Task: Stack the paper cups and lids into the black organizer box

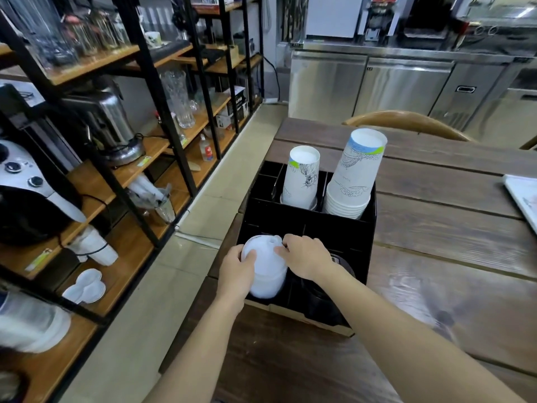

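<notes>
The black organizer box (343, 228) stands on the wooden table's left edge. In its front left compartment sits a stack of white lids (266, 269). My left hand (236, 271) grips the stack's left side and my right hand (305, 255) holds its right top edge. A stack of black lids (322, 298) fills the front right compartment, partly hidden under my right forearm. In the back compartments stand upside-down paper cups: a small stack (302, 177) on the left and a taller, wider stack (356, 175) on the right.
The wooden table (436, 257) stretches right, with a white sheet or tray (523, 196) at its right edge. A chair back (406, 123) rises behind the table. Shelving (130, 158) with glassware, appliances and spare lids lines the left beyond a tiled aisle.
</notes>
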Demonstrator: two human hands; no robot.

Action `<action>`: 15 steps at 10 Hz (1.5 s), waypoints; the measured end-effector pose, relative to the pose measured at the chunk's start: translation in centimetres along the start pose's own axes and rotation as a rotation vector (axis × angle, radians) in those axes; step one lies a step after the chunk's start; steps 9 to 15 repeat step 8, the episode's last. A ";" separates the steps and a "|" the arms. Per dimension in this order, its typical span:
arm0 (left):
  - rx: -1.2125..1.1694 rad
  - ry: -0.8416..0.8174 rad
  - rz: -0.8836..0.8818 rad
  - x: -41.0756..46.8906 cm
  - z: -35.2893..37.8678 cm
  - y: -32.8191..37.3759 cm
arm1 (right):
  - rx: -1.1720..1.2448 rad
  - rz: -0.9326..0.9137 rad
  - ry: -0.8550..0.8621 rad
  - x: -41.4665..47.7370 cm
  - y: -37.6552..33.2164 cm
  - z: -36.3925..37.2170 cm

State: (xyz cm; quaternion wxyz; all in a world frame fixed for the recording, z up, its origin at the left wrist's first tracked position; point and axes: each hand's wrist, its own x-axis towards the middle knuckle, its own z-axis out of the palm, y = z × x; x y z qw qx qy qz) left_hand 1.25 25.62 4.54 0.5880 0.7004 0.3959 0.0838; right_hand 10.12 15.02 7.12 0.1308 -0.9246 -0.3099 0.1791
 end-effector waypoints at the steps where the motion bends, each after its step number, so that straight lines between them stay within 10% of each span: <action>1: 0.047 0.003 0.053 0.3 -0.4 0.0 | 0.036 0.023 -0.058 0.6 0.5 -0.3; 15: 0.288 -0.005 0.108 0.9 -1.6 0.2 | 0.078 0.046 -0.023 0.6 0.6 -1.8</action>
